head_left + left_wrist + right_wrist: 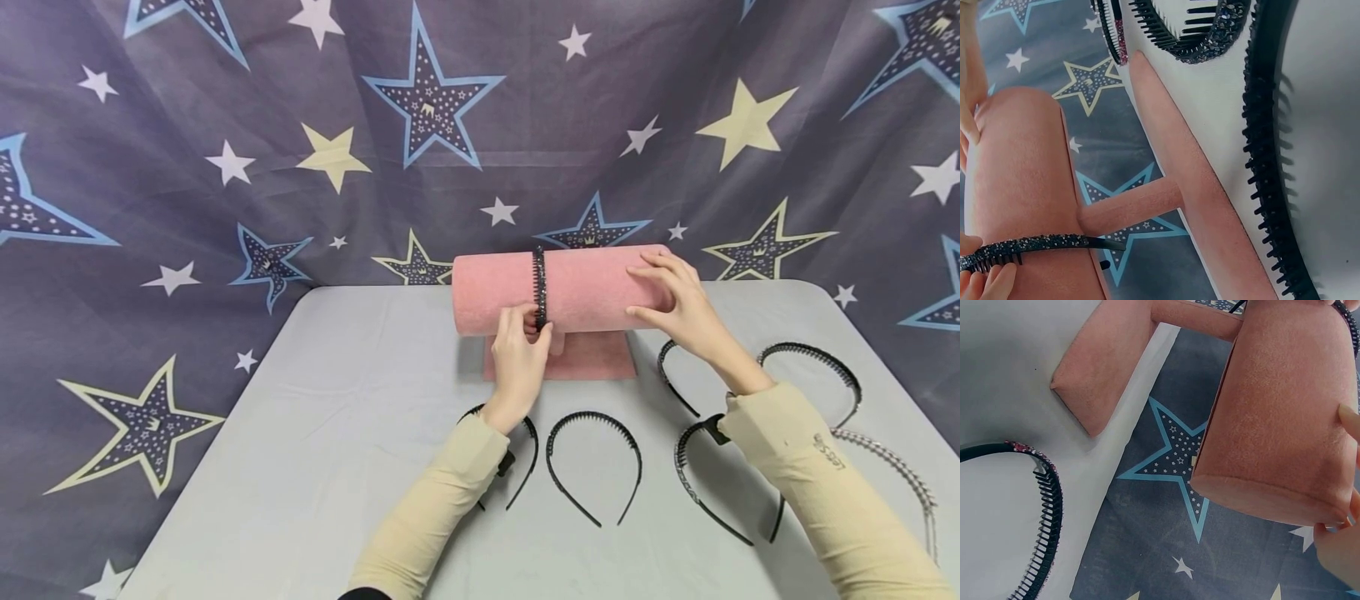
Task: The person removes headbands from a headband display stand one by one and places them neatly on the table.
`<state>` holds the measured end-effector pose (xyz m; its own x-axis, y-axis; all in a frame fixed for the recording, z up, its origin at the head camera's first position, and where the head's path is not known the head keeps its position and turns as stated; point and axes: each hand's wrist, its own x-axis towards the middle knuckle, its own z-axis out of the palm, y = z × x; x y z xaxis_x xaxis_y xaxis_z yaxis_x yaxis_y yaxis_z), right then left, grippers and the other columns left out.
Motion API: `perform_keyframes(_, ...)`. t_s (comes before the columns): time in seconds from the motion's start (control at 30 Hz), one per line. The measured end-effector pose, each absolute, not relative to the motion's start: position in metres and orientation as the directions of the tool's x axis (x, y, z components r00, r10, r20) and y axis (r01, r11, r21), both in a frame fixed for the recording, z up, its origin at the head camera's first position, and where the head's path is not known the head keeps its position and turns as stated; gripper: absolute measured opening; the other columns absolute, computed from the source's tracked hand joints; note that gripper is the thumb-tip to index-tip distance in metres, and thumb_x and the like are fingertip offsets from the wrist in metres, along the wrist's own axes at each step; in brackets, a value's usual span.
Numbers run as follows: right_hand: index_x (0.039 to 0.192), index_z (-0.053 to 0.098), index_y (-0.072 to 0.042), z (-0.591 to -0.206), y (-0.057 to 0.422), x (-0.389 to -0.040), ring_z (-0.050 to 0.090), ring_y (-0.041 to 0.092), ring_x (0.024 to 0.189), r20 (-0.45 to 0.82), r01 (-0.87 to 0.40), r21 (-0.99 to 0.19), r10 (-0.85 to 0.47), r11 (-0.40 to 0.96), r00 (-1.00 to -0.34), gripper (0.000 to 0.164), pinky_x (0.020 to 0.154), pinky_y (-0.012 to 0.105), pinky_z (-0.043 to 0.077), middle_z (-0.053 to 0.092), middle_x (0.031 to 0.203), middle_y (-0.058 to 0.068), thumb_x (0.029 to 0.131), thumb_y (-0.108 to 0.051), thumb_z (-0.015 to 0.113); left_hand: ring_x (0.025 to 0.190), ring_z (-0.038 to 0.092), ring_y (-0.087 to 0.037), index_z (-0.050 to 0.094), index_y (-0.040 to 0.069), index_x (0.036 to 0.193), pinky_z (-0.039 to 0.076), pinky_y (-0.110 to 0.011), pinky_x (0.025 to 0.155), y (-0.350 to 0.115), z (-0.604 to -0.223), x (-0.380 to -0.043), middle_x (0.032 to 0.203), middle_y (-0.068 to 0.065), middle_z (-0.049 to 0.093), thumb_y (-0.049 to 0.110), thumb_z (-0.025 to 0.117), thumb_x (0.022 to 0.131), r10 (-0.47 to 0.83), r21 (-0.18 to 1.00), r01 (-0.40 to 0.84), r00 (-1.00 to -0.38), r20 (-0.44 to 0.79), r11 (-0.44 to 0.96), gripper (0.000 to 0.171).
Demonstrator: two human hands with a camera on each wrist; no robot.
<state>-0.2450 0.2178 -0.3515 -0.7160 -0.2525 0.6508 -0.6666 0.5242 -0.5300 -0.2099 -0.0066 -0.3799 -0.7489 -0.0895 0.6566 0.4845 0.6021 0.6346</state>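
Observation:
A pink, velvety headband stand (600, 287) has a horizontal roll on a short post above a flat base (596, 358). Around the roll, left of its middle, lies a black glittery headband (539, 283) with comb teeth. My left hand (519, 358) pinches its near lower part between thumb and fingers; in the left wrist view its tail end (1110, 244) sticks out beyond the roll. At the roll's right end, my right hand (686, 308) grips with fingers on top and thumb at the front. The right wrist view shows this thumb at the end's rim.
Several other headbands lie on the pale grey table: a black one (633, 446) in front of the stand, one partly under my left forearm (534, 446), others around my right forearm, including a silvery beaded one (892, 462). A star-patterned cloth (450, 200) hangs behind.

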Motion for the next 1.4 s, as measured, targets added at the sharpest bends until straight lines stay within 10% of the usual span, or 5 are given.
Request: perform_keyframes(1.4, 0.111, 0.058, 0.0, -0.351, 0.218, -0.244, 0.026, 0.035, 0.124, 0.645, -0.66, -0.536, -0.25, 0.526, -0.723, 0.05, 0.102, 0.051, 0.019, 0.043, 0.128, 0.018, 0.064, 0.004, 0.074, 0.069, 0.058, -0.019, 0.057, -0.002, 0.095, 0.051, -0.016, 0.062, -0.031, -0.374, -0.21, 0.081, -0.011, 0.055, -0.001, 0.065, 0.075, -0.184, 0.687, 0.494, -0.725, 0.664, 0.532, 0.022)
